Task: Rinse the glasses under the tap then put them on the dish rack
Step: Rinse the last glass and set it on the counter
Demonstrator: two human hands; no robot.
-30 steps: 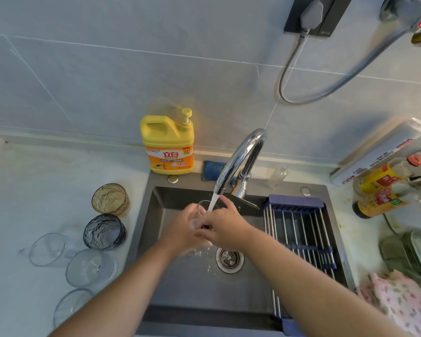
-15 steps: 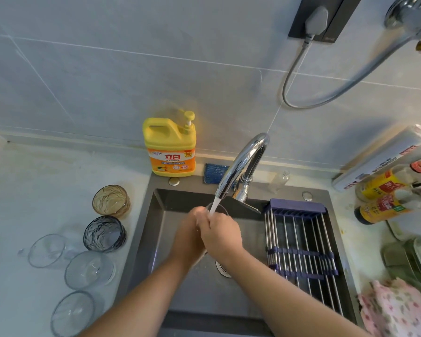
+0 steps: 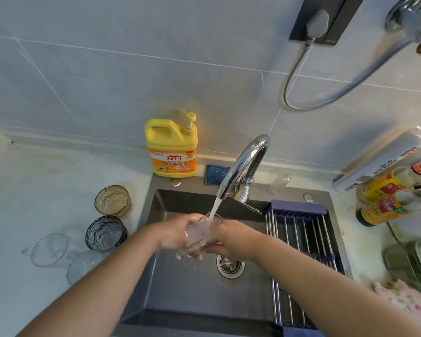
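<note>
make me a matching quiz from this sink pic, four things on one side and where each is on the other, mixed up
1 amber glass
2 dish rack
3 yellow soap bottle
4 glass being rinsed

A across the right side of the sink
B on the counter, left of the sink
C under the tap stream
D against the wall, behind the sink

Pairs: 1-B, 2-A, 3-D, 4-C

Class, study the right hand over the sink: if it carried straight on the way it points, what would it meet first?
The right hand points leftward at the clear glass it grips under the stream; the left hand, holding the far side, comes just beyond, though depth is unclear.
</note>
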